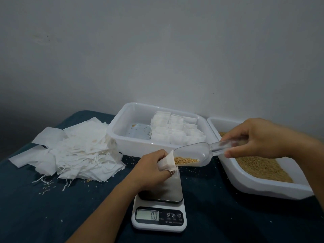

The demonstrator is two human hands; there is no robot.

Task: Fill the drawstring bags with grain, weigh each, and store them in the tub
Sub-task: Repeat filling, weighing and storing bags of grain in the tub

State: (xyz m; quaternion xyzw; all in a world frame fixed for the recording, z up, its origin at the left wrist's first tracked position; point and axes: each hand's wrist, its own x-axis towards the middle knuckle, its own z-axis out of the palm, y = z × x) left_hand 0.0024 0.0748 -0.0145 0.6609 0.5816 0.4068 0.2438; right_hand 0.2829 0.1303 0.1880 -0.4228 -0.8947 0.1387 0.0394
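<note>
Grey wall behind, dark blue cloth-covered table (52, 207). Left hand (154, 168) above kitchen scale (159, 204), fingers pinched round open white drawstring bag (167, 163), mouth facing right. Right hand (259, 137) reaches in from right, fingers gripping handle of clear plastic scoop (196, 155); scoop lip at bag mouth, grain (185, 160) inside. Scale display reads 0.0. Filled bags (175, 130) packed in white tub (122, 130) behind. Grain tray (263, 185) right. Empty bag pile (75, 151) left.
</note>
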